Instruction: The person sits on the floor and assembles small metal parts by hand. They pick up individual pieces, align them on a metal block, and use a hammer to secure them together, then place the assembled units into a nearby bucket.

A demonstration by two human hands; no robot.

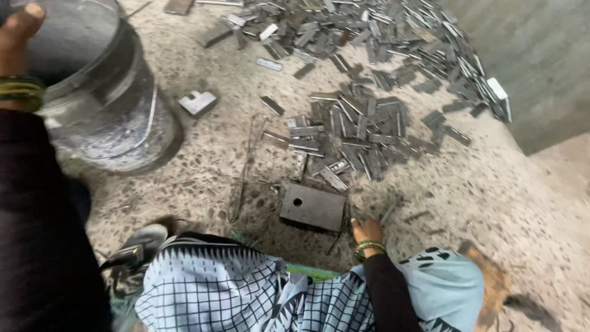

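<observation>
Head view: the left hand (17,34) grips the rim of a metal bucket (101,92) standing on the floor (491,190). The right hand (367,232) rests fingers-down beside a drilled steel block (312,206); its grip cannot be made out. Strips (356,132) lie heaped beyond. The block looks heavy, rigid; best taken by opposite edges.
</observation>
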